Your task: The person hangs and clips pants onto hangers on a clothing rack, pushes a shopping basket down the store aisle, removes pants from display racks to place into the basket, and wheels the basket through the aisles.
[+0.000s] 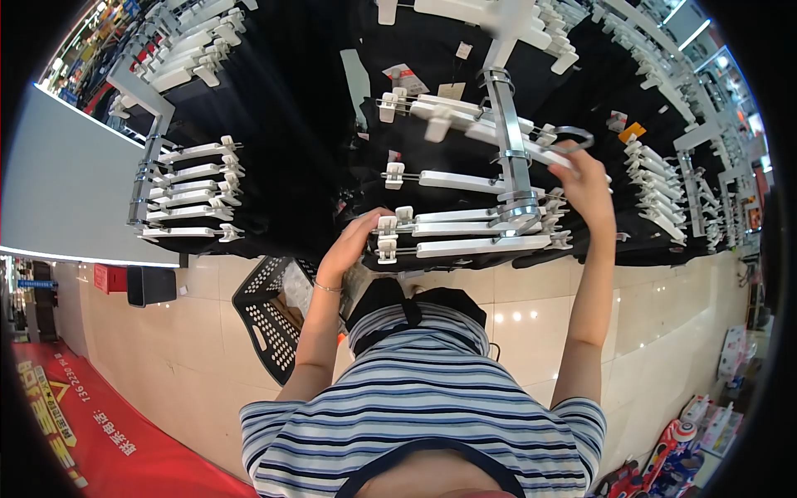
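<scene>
My right hand (pixel 586 189) is closed on a white clip hanger (pixel 483 130), whose bare metal hook (pixel 574 133) stands off the rail just above my fingers. This hanger lies slanted across the metal display rail (pixel 510 137) and is slightly blurred; which dark garment hangs from it I cannot tell. My left hand (pixel 359 239) reaches to the left ends of the front hangers, its fingers stretched out against the white clips (pixel 388 226) and black cloth. Its fingertips are partly hidden. Nearest my body, several white clip hangers (pixel 481 246) with black garments hang on the rail.
Another rail of white hangers (pixel 191 189) with dark clothes hangs at left; more hangers (pixel 657 189) are at right. A black perforated basket (pixel 270 328) with clear plastic stands on the tiled floor by my left arm. A red printed cover (pixel 124 432) is at lower left, boxed toys (pixel 681 448) lower right.
</scene>
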`<state>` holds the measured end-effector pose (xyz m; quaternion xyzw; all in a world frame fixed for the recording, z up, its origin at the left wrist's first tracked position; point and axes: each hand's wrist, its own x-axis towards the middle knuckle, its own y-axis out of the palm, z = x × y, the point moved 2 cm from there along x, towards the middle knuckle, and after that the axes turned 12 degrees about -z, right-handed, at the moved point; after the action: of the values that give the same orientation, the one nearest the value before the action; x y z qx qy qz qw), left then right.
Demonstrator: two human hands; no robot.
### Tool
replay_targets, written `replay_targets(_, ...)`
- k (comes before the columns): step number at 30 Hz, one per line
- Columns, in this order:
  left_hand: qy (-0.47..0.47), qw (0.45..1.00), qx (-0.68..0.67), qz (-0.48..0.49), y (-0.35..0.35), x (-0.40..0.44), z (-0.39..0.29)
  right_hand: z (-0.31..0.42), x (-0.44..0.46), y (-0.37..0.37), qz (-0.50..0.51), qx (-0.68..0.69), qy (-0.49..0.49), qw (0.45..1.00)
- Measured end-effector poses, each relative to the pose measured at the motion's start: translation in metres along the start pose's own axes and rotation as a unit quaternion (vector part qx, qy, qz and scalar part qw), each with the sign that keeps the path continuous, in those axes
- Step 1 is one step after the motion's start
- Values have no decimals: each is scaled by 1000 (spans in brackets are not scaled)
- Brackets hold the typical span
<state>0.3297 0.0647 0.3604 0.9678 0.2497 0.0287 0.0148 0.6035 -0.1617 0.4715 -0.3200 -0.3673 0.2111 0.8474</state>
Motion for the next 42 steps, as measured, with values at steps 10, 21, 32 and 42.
replay_targets(10,28,1000,6,12,-7,11,-16,-53,-123,-83,-184,-194,220,938)
replay_targets(21,45,923,221,311,12,76,-64,-9,-216,-157,-299,-318,92,895)
replay_targets(32,26,866,312,389,55,80,-89,1,-224,-169,-239,-375,97,890)
replay_targets(42,392,783,455,165,59,74,-90,-13,-235,-175,-258,-300,144,907)
